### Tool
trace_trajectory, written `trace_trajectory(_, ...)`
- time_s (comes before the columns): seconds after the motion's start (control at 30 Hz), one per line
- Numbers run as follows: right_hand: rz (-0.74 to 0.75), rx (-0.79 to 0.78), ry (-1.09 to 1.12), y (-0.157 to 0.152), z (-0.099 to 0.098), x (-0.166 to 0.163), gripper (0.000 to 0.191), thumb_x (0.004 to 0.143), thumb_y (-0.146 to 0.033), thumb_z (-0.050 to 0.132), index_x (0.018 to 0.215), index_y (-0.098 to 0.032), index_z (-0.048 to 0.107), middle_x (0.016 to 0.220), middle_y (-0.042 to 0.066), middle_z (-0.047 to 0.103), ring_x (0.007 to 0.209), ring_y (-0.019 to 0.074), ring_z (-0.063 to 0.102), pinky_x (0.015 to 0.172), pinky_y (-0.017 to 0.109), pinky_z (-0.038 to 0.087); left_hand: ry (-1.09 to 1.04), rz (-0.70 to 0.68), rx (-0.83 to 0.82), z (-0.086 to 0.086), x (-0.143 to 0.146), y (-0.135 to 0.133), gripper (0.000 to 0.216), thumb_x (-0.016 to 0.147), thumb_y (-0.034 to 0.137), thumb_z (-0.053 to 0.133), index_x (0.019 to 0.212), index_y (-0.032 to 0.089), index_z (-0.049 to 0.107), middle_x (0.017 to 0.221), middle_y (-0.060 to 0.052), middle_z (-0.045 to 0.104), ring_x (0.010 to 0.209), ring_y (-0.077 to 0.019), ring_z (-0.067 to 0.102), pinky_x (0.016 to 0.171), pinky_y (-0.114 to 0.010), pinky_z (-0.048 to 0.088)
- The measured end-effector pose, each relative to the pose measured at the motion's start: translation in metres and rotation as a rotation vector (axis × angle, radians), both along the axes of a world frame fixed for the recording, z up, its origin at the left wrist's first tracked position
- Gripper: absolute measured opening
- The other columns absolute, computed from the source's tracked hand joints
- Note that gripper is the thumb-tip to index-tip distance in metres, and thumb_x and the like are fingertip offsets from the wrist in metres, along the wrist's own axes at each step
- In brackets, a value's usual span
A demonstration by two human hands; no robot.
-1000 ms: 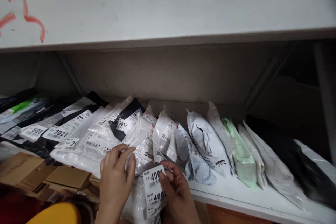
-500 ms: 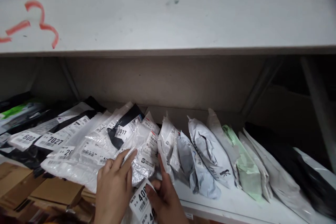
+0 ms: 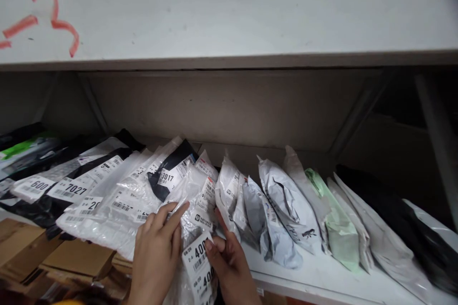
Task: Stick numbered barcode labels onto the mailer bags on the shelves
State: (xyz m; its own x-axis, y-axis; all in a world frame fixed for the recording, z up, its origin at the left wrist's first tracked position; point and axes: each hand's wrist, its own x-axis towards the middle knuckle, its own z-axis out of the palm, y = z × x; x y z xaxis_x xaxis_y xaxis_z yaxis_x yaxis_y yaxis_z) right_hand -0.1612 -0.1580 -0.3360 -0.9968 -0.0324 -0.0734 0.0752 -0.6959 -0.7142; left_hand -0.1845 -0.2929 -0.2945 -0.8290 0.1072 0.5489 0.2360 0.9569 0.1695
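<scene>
My right hand (image 3: pixel 231 259) pinches a strip of white printed labels (image 3: pixel 200 267) between thumb and fingers. The strip hangs down and its labels begin with "400". Its index finger points up beside a clear plastic parcel bag (image 3: pixel 189 183) with a white shipping label (image 3: pixel 203 205). My left hand (image 3: pixel 159 248) has its fingers closed at the left side of that bag, gripping the plastic. Just behind stands a black parcel bag (image 3: pixel 162 193) marked 3017. The lower part of the bag is hidden behind my hands and the strip.
More parcel bags lean in a row along the shelf (image 3: pixel 272 279), among them a grey-white bag (image 3: pixel 282 205) and a pale green bag (image 3: pixel 339 236). Labelled bags lie to the left, above cardboard boxes (image 3: pixel 77 257). An upper shelf edge (image 3: pixel 229 19) crosses overhead.
The label strip has shifted a little right and shows more of its second label. Both hands have moved slightly right. The camera view has tipped slightly downward.
</scene>
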Motion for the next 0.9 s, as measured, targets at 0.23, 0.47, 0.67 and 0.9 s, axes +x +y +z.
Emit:
trace_trajectory(0.23,-0.005,-0.142,-0.112,-0.038,-0.012,-0.011,0.044,0.054,-0.049,0.078,0.083,-0.018,0.065,0.061,0.001,0.067,0.054,0.0153,0.056,0.058,0.03,0.045,-0.215,-0.118,0.346,0.009,0.004,-0.01,0.04,0.09,0.038,0.028,0.116,0.031,0.057,0.118,-0.002,0.056,0.112,-0.0221,0.051,0.092,-0.04,0.045)
trace_trajectory(0.47,-0.213,0.001,-0.203,-0.063,-0.018,-0.021,0.043,0.054,-0.056,0.074,0.051,-0.018,0.053,0.042,-0.007,0.04,0.045,0.0086,0.033,0.045,0.024,0.032,-0.205,-0.107,0.301,0.006,0.003,-0.014,0.033,0.085,0.041,0.044,0.112,0.031,0.06,0.116,-0.005,0.058,0.11,-0.0232,0.054,0.092,-0.04,0.047)
trace_trajectory(0.67,-0.184,0.141,-0.136,-0.062,-0.024,-0.019,0.046,0.054,-0.059,0.072,0.049,-0.02,0.047,0.047,-0.006,0.038,0.048,0.0103,0.032,0.049,0.027,0.034,-0.143,-0.079,0.28,0.0,-0.001,-0.014,0.03,0.084,0.039,0.045,0.107,0.031,0.063,0.11,-0.005,0.06,0.104,-0.0237,0.056,0.088,-0.042,0.049)
trace_trajectory(0.9,-0.175,0.211,-0.171,-0.059,-0.033,-0.006,0.048,0.052,-0.062,0.07,0.044,-0.023,0.043,0.04,-0.006,0.035,0.042,0.0104,0.032,0.045,0.027,0.035,-0.114,-0.067,0.265,-0.003,-0.006,-0.015,0.03,0.084,0.038,0.045,0.104,0.031,0.065,0.106,-0.004,0.061,0.1,-0.0233,0.057,0.084,-0.04,0.05)
